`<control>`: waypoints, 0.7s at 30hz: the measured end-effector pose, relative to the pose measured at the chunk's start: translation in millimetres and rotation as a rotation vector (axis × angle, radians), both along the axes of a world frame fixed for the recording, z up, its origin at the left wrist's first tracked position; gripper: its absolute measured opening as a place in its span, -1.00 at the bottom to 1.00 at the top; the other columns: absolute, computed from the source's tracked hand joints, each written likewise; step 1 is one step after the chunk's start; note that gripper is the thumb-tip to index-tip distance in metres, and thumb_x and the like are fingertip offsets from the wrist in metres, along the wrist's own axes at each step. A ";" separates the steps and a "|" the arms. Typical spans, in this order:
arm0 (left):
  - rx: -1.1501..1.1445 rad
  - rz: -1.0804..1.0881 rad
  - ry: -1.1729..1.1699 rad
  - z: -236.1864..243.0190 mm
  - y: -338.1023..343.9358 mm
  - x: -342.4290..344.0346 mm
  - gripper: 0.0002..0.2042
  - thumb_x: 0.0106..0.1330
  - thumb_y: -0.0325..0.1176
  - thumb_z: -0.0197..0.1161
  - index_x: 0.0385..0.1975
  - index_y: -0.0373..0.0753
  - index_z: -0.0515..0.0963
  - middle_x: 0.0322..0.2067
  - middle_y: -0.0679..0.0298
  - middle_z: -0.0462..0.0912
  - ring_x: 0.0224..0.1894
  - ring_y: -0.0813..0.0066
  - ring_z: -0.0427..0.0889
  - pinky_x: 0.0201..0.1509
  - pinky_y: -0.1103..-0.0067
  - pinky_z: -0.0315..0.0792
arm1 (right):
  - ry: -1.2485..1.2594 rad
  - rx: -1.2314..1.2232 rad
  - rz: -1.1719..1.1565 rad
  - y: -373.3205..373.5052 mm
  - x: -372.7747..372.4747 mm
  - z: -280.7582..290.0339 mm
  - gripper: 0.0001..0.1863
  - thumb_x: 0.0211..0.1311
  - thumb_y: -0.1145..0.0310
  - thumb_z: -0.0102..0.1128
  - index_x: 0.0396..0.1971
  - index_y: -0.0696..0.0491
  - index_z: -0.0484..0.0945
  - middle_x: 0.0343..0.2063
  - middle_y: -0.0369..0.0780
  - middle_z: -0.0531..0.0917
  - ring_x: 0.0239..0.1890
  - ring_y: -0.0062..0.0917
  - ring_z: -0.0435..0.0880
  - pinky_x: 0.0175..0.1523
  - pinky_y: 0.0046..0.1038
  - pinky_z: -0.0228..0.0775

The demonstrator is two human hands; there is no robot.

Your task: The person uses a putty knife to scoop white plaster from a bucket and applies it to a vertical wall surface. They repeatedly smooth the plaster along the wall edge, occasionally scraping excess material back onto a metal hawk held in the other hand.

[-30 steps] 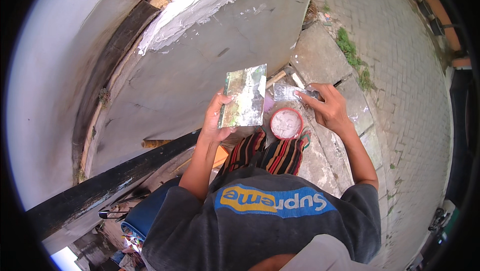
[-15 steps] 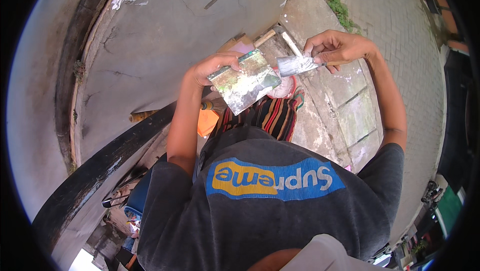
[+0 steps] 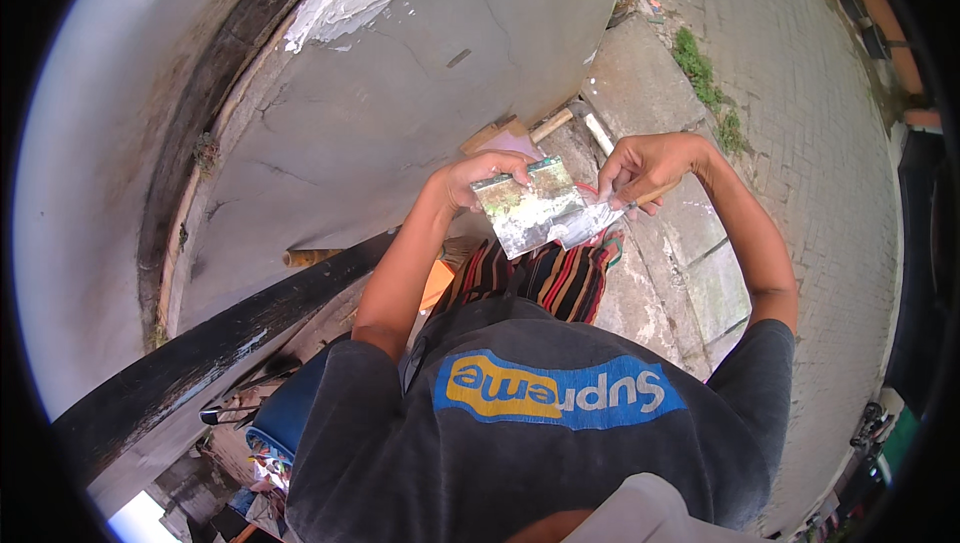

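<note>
My left hand [image 3: 482,178] grips a thin rectangular plate [image 3: 525,205] by its dark green edge, thumb on top. White paste and greenish stains cover the plate. In my right hand [image 3: 655,168], the fingers are closed round a putty knife [image 3: 590,226] with a whitish, smeared blade. The blade overlaps the plate's right corner and seems to touch it. Below the hands, a red-rimmed container is mostly hidden. Both tools are held above my striped trousers [image 3: 560,278].
A cracked grey wall [image 3: 390,113] with peeling white paint rises on the left. A dark beam [image 3: 230,318] runs along my left side. Beyond my hands lie a wooden handle [image 3: 552,126] and a white stick [image 3: 598,133]. Concrete slabs [image 3: 640,73] border brick paving [image 3: 790,133].
The putty knife has moved left and down onto the plate's corner. It was further right, above the red container, before. The whole view has shifted slightly.
</note>
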State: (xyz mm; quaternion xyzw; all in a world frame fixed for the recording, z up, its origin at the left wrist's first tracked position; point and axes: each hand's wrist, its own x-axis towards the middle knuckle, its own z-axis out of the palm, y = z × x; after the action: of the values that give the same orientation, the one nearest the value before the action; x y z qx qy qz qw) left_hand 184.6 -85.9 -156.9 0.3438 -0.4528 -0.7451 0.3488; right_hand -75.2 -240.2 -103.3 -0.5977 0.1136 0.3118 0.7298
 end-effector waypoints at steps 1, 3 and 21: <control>-0.016 0.013 0.016 -2.0 1.3 -1.2 -0.69 0.09 -0.35 0.17 -0.14 -0.27 0.54 -0.33 0.34 0.63 -0.38 0.62 0.65 -0.37 0.63 0.54 | -0.024 0.009 0.007 3.5 6.9 -0.8 -0.72 0.18 0.42 0.21 -0.14 0.22 0.56 -0.55 -0.16 0.67 -0.66 -0.61 0.60 -0.63 -0.60 0.35; 0.491 0.018 0.035 -2.0 -0.6 -1.7 -0.66 0.09 -0.29 0.20 -0.12 -0.25 0.52 -0.27 0.29 0.61 -0.31 0.58 0.64 -0.31 0.61 0.55 | -0.069 0.052 0.012 11.7 16.5 -4.3 -0.73 0.20 0.43 0.20 -0.13 0.22 0.55 -0.55 -0.16 0.67 -0.66 -0.62 0.60 -0.63 -0.61 0.33; 0.961 0.400 -0.129 -48.0 74.8 19.3 -0.68 0.14 -0.20 0.14 -0.15 -0.21 0.46 -0.51 0.34 0.62 -0.65 0.59 0.56 -0.76 0.66 0.30 | -0.927 -0.692 -1.777 -0.4 85.1 3.1 -0.70 0.35 0.49 0.01 0.04 0.17 0.50 -0.14 -0.25 0.49 -0.24 -0.70 0.48 -0.19 -0.61 0.38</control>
State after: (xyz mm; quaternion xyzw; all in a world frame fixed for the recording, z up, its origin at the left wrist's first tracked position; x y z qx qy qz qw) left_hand 203.8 -11.2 -204.9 0.5900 -0.0059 -0.7648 0.2586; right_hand 9.9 -240.6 -100.2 -0.5357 0.3031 -0.6417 0.4576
